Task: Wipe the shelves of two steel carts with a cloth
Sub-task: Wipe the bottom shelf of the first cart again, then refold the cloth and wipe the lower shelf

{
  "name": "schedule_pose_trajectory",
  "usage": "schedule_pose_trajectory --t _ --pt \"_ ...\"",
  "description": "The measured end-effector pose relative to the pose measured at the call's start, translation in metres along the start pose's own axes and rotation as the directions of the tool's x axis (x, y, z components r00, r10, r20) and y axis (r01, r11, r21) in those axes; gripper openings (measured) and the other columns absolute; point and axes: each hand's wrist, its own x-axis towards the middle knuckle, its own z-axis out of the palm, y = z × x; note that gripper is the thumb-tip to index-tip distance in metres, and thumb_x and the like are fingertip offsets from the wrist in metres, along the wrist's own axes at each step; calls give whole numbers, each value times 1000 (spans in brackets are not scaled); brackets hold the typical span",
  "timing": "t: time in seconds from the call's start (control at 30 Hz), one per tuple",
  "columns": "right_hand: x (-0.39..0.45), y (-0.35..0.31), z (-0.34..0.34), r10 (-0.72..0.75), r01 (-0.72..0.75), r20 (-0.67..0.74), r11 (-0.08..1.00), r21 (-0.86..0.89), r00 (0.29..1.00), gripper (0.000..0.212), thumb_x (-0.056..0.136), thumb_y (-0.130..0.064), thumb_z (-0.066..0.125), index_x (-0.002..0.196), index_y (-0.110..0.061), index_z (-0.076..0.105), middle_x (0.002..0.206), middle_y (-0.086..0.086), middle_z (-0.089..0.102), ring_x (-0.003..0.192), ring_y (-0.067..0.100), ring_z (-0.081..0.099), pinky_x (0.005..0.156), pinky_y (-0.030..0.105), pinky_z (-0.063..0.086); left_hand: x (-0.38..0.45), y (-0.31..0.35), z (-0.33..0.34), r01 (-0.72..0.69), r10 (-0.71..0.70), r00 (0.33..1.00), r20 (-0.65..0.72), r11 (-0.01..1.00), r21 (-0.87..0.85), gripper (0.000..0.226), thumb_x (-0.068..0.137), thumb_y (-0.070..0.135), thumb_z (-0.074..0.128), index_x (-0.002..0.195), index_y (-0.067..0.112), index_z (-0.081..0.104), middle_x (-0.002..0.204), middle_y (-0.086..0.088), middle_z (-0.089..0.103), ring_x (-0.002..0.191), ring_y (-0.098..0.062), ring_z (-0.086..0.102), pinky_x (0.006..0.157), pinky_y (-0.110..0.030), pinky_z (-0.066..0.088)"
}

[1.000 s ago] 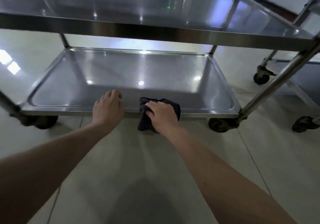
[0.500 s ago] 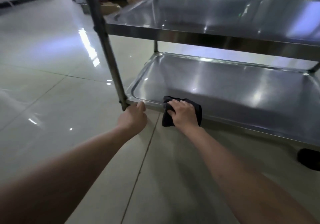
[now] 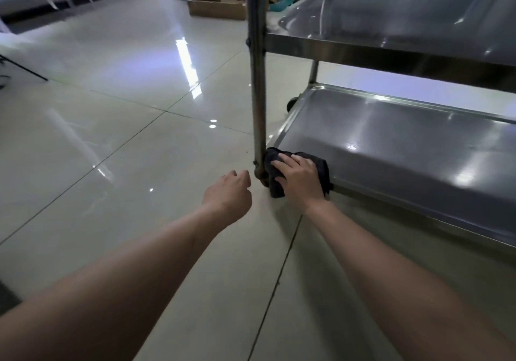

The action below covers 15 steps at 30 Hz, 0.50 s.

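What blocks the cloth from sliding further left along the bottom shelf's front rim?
The cart's upright corner post does: the black cloth under the right hand already touches it. The left hand hovers beside the post, touching nothing.

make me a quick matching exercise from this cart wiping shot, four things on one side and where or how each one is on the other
1. cloth
2. left hand
3. right hand
4. cardboard box

a. on the floor far behind the cart
b. draped over the bottom shelf's front corner
c. pressing on the cloth
d. holding nothing, beside the cart post

Pairs: 1-b, 2-d, 3-c, 4-a
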Motion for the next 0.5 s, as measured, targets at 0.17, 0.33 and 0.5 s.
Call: schedule_pose_trajectory --t 0.17,0.33,0.5 --pt "-28 -20 -24 76 -75 7 967 245 997 35 97 -20 70 132 -20 69 131 1 71 121 27 64 104 50 49 -18 -24 -17 191 -181 981 70 963 -187 32 96 21 43 126 23 55 127 -5 54 116 -27 54 94 -41 49" --pt "-61 -82 -93 333 -408 237 705 580 913 30 104 -22 64 133 -29 64 126 -17 65 115 1 56 99 24 43 -72 -13 -68 387 -394 915 91 788 -479 27 95 16 43 115 17 62 111 -7 64 90 -23 63 79 -35 53" --pt "-60 -169 -186 343 -489 349 574 657 872 32 101 -16 66 117 -43 67 115 -26 71 112 -6 63 97 15 46 -148 -8 -153 472 -454 875 168 721 -507 24 95 16 44 111 20 61 109 -4 63 93 -23 62 83 -40 56"
